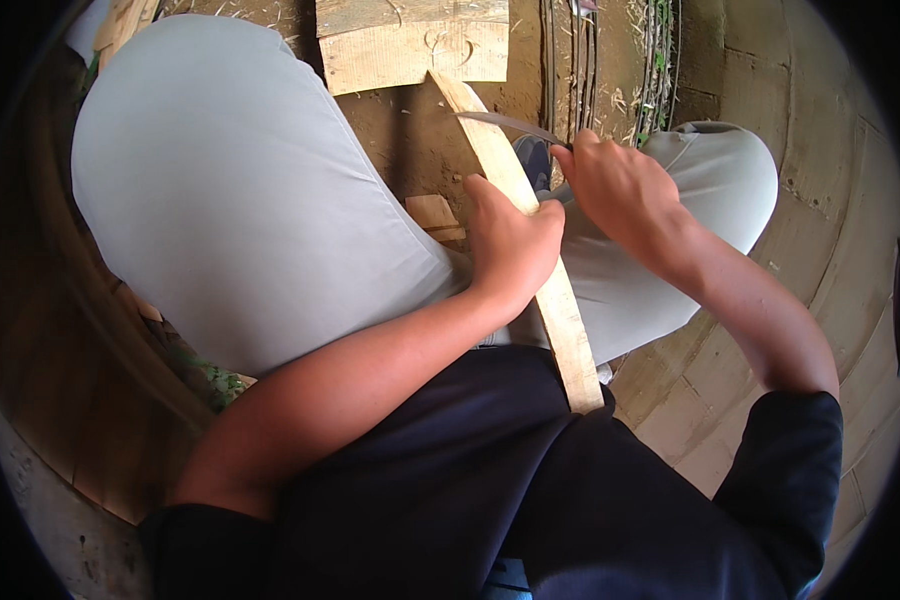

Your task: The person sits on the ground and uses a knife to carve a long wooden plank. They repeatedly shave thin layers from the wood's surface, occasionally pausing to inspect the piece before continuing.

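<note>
A long, narrow strip of pale wood (506, 165) slants from my waist out past my knees, its far end just short of a wooden board. My left hand (513, 235) is wrapped round the strip near its middle. In my right hand (620, 185) is a knife, gripped at the handle, which my fingers hide. The thin, curved blade (510, 122) lies across the strip near its far end, its tip reaching past the left edge. Whether the blade bites into the wood I cannot tell.
Ahead lies a pale wooden board (415, 55) with curled shavings on it. A small wood offcut (433, 213) rests on the brown ground between my legs. Thin dark rods (577, 75) run beyond my right knee. Brick paving (820, 190) spreads to the right.
</note>
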The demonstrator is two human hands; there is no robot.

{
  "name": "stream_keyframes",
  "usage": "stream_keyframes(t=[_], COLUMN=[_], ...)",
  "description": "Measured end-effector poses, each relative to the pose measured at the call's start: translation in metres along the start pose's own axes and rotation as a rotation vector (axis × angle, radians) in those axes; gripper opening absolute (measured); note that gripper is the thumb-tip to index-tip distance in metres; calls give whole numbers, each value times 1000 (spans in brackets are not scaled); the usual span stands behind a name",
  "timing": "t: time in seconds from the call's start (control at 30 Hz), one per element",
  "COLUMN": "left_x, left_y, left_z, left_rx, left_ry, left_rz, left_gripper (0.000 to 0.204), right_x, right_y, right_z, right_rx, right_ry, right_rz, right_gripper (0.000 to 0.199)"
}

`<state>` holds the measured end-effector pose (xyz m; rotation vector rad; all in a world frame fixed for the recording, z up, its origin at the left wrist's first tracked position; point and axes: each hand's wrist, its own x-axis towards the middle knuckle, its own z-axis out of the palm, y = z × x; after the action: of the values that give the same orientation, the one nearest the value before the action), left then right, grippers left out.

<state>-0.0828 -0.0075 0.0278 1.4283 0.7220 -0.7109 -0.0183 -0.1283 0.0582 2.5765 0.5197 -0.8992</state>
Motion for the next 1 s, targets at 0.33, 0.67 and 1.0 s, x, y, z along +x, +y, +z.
stream_keyframes(t=[0.33,0.67,1.0], left_x=[-5,0,-2], left_y=[8,-6,-1], left_z=[-7,-2,-4], left_rx=[-53,-65,-23], left_ry=[-69,22,-19], left_rz=[-58,29,-34], left_gripper=[39,41,42], right_x=[34,4,-13], right_y=[46,24,3], right_z=[16,-40,-44], right_rx=[-219,54,83], right_ry=[206,-82,-227], right_rz=[-456,-120,112], right_gripper=[26,36,41])
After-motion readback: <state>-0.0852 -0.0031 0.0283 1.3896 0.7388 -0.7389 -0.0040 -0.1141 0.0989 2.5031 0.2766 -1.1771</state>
